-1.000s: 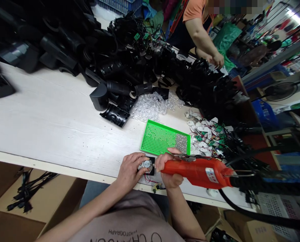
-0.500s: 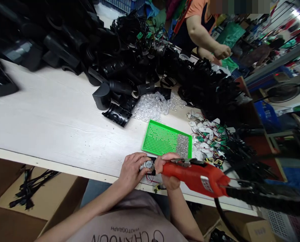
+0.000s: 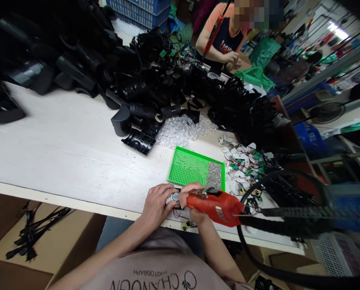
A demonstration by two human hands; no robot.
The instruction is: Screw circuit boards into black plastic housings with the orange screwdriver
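My left hand (image 3: pixel 158 202) is closed around a small round motor-like part (image 3: pixel 175 196) with a pale, metallic-looking top, at the table's front edge. Thin red wires (image 3: pixel 177 212) hang below that part. My right hand (image 3: pixel 184 197) grips a red electric screwdriver (image 3: pixel 214 206), its front end pointed left toward the part. The fingers hide the screwdriver's tip, so contact cannot be made out. Just beyond both hands lies a green perforated tray (image 3: pixel 186 167) with many small silver screws (image 3: pixel 214 175) heaped at its right end.
Clear plastic pieces (image 3: pixel 176 131) and black housings (image 3: pixel 139 141) lie behind the tray. White discs and circuit boards (image 3: pixel 240 161) spread to the right. A black cable (image 3: pixel 243 245) loops from the screwdriver. A co-worker (image 3: pixel 225 44) sits across the table. Cardboard boxes (image 3: pixel 77 237) stand below.
The view has shifted slightly, and the screwdriver's rear end appears farther left. My left hand keeps its hold on the round part. The co-worker's hands have come together in front of the body.
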